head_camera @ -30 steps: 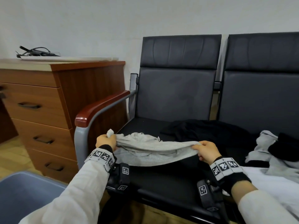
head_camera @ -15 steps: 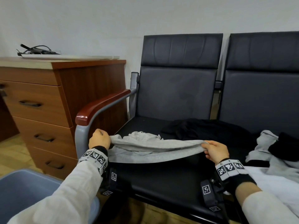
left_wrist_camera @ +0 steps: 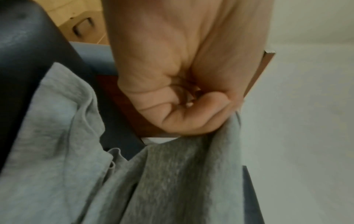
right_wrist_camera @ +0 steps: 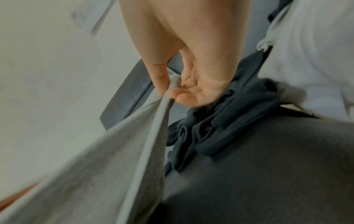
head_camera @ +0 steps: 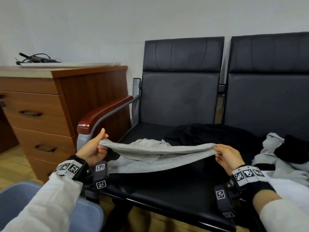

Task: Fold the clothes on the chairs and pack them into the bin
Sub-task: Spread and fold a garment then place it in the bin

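The left hand [head_camera: 93,150] grips one end of a grey garment [head_camera: 150,154], fingers curled around the bunched fabric and thumb raised above it. The left wrist view confirms this: the fingers [left_wrist_camera: 184,119] are folded into the palm with the grey cloth [left_wrist_camera: 172,181] emerging below them. The right hand [head_camera: 228,156] pinches the opposite end of the same garment; in the right wrist view the thumb and forefinger [right_wrist_camera: 162,80] clamp a folded edge of the cloth [right_wrist_camera: 122,166].

The garment is stretched between the two hands, lifted above the front of the left chair seat [head_camera: 167,190]. Its upper edge runs nearly level from hand to hand, while a lower layer sags beneath and a crumpled portion rests on the seat behind.

A black garment [head_camera: 209,134] lies heaped across the rear of the seats, where the two chairs meet. Further right, a pile of grey and black clothing [head_camera: 284,151] sits on the right chair [head_camera: 267,97], with white fabric [head_camera: 284,185] in front of it.

The blue bin [head_camera: 87,216] stands on the floor at lower left, just beside the left chair, partly hidden by the left sleeve [head_camera: 50,206]. A wooden drawer unit [head_camera: 50,114] stands left of the chair's armrest [head_camera: 103,113], with cables [head_camera: 36,58] on top.
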Demonstrator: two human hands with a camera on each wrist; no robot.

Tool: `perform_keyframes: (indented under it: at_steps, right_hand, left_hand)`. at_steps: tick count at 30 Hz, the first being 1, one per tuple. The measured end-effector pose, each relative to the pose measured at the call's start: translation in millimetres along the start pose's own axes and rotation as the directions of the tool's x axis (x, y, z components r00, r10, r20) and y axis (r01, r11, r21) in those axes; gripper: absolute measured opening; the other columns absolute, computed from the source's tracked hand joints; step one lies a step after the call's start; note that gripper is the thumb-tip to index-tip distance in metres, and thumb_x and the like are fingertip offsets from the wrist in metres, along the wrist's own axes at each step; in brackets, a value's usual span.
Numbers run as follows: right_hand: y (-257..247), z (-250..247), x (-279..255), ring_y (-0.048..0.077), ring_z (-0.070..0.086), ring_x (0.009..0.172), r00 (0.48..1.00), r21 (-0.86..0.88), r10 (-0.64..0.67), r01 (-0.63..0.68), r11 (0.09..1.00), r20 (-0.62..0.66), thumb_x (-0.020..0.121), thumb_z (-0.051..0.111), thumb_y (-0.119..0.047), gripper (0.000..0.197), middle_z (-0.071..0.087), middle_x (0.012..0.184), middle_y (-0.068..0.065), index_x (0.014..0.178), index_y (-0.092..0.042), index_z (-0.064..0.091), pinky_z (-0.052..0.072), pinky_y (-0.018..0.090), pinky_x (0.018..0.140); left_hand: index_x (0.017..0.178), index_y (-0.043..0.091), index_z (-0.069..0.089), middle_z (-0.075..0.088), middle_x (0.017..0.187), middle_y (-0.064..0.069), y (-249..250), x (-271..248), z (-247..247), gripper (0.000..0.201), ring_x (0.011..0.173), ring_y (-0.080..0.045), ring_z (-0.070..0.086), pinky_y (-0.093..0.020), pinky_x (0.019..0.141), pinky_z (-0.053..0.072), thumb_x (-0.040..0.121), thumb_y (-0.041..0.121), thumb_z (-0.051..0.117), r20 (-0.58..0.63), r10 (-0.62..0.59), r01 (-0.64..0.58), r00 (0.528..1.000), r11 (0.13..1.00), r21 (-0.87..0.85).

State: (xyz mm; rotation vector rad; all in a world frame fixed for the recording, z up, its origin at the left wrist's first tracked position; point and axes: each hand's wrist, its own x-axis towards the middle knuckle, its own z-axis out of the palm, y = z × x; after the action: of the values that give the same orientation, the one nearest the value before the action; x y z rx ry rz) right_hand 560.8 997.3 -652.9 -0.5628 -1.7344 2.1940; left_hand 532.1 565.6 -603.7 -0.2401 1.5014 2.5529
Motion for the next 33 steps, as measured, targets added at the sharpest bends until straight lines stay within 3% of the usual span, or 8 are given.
perform_keyframes:
  at_steps: [4,7,11,18,26,29,31,33]
  right_hand:
    - [-2,-4,-2,0.009,0.051,0.065,0.991,0.198,0.12,-0.128,0.972,0.052,0.09,0.059,-0.005,0.006,0.056,0.075,0.002,0.093,-0.01,0.061,0.048,0.014,0.044]
    - [1,-4,-2,0.009,0.055,0.071,0.993,0.222,0.113,-0.119,0.968,0.042,0.092,0.058,-0.007,0.009,0.059,0.081,0.002,0.1,-0.011,0.059,0.05,0.015,0.046]
    - [0,-2,-5,0.01,0.051,0.065,0.997,0.211,0.08,-0.082,0.974,0.018,0.095,0.051,-0.005,0.011,0.057,0.08,0.003,0.091,-0.013,0.057,0.049,0.016,0.045]
    - [-2,-2,-6,0.009,0.041,0.058,0.994,0.151,0.103,-0.098,0.984,-0.024,0.096,0.033,0.001,0.033,0.051,0.074,0.002,0.091,-0.018,0.061,0.046,0.019,0.047]
    - [-8,-6,-4,0.008,0.042,0.063,0.965,0.509,0.254,-0.248,0.824,0.06,0.097,0.039,-0.006,0.019,0.053,0.092,0.008,0.092,-0.008,0.058,0.047,0.028,0.07]
    - [-9,-7,-7,0.012,0.043,0.064,0.966,0.43,0.238,-0.259,0.865,0.104,0.091,0.042,-0.011,0.019,0.051,0.083,0.008,0.096,-0.002,0.057,0.048,0.028,0.08]
    - [-4,-6,-4,0.011,0.044,0.063,0.98,0.238,0.19,-0.197,0.951,0.051,0.088,0.05,-0.003,0.017,0.048,0.074,0.005,0.101,-0.001,0.06,0.052,0.026,0.074]
    - [3,-7,-2,0.013,0.052,0.066,0.997,-0.067,0.063,-0.066,0.996,-0.037,0.085,0.059,0.003,0.016,0.056,0.072,0.005,0.099,-0.001,0.067,0.055,0.028,0.072]
  left_hand:
    - [0.083,0.013,0.059,0.064,0.065,-0.001,-3,0,-2,0.013,0.054,-0.004,0.064,-0.013,0.059,0.056,0.09,0.024,0.057,-0.041,0.017,-0.024,0.999,0.984,-0.177]
    - [0.099,0.002,0.059,0.062,0.094,-0.008,-12,4,0,0.009,0.084,-0.013,0.062,-0.025,0.098,0.049,0.094,0.003,0.051,-0.117,0.107,-0.11,0.987,0.994,-0.014]
    - [0.107,0.003,0.057,0.057,0.082,-0.009,-19,8,2,0.016,0.077,-0.018,0.057,-0.029,0.065,0.057,0.093,0.008,0.056,-0.288,0.219,-0.125,0.932,0.942,0.313]
    - [0.085,0.016,0.057,0.056,0.086,-0.006,-12,11,-4,0.015,0.073,-0.017,0.054,-0.028,0.065,0.047,0.094,0.007,0.051,-0.346,0.273,-0.157,0.898,0.931,0.328]
    - [0.103,0.012,0.064,0.06,0.099,-0.006,-9,10,-10,0.029,0.089,-0.018,0.057,-0.027,0.076,0.047,0.095,0.005,0.038,-0.216,0.234,-0.178,0.948,0.951,0.253]
    - [0.112,0.009,0.062,0.061,0.097,-0.007,-13,13,-10,0.026,0.087,-0.018,0.058,-0.027,0.079,0.048,0.093,0.001,0.047,-0.25,0.269,-0.177,0.93,0.925,0.336]
    - [0.114,0.005,0.063,0.063,0.103,-0.012,-17,16,-15,0.026,0.092,-0.023,0.059,-0.033,0.085,0.05,0.09,0.001,0.056,-0.277,0.334,-0.152,0.901,0.841,0.52]
    - [0.113,0.007,0.067,0.065,0.113,-0.015,-20,18,-21,0.026,0.103,-0.029,0.06,-0.038,0.096,0.048,0.087,0.006,0.061,-0.259,0.459,-0.076,0.85,0.592,0.802]
